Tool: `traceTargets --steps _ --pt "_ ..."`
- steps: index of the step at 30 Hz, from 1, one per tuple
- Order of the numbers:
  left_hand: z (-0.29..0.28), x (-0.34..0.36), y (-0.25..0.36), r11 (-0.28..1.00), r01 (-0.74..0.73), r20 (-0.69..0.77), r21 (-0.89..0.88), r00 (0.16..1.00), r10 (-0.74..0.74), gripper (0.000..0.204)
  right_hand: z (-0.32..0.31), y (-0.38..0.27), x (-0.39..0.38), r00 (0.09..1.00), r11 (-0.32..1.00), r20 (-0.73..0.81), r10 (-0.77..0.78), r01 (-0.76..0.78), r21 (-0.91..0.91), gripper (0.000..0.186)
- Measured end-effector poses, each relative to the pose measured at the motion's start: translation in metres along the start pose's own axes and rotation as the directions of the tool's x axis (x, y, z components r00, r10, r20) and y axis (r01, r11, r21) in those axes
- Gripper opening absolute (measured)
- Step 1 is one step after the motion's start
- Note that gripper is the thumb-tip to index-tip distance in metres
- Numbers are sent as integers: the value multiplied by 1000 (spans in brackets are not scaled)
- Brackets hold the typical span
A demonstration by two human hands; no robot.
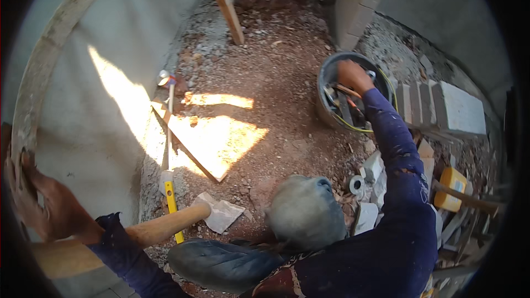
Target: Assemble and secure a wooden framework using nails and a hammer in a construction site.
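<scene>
At the far left my left hand [47, 201] grips the edge of a long, upright wooden board [58, 25] against the grey wall. My right hand [353, 77] reaches down into a dark bucket [327, 105] at upper right, which holds several tools and has a yellow-green cord at its rim. Its fingertips are low among the tools, and what they hold is hidden. A round timber pole [165, 226] lies diagonally below my left hand, beside a yellow spirit level [171, 204].
Gravelly floor [276, 77] with a loose plank [199, 152], a long-handled tool [170, 94] and a leaning timber [223, 3]. On the right are a block pillar [359, 5], stacked pale blocks [458, 107], a yellow jug [448, 190] and rubble. My bent legs [306, 209] fill the bottom centre.
</scene>
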State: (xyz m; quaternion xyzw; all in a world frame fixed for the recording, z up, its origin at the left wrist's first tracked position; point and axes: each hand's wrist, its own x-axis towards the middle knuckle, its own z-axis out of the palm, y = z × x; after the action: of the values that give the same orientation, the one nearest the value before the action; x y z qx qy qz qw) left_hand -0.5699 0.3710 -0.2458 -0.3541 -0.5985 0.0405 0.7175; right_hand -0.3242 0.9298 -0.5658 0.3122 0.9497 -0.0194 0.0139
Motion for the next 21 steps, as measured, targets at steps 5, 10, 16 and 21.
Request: traceTargets --steps 5,10,16,21 --pt "8 13 91 979 204 2 -4 979 -204 17 131 138 -87 969 977 143 201 -189 -94 56" --pt "-3 4 77 962 271 -4 -41 962 -272 16 141 203 -37 824 816 409 392 -517 260 38" --pt "1 8 79 960 278 -28 -46 960 -279 20 0 101 -76 920 975 -335 202 -158 154 28" --pt "7 11 83 955 289 -37 -71 956 -292 22 -102 -41 -112 904 447 -299 305 141 883 13"
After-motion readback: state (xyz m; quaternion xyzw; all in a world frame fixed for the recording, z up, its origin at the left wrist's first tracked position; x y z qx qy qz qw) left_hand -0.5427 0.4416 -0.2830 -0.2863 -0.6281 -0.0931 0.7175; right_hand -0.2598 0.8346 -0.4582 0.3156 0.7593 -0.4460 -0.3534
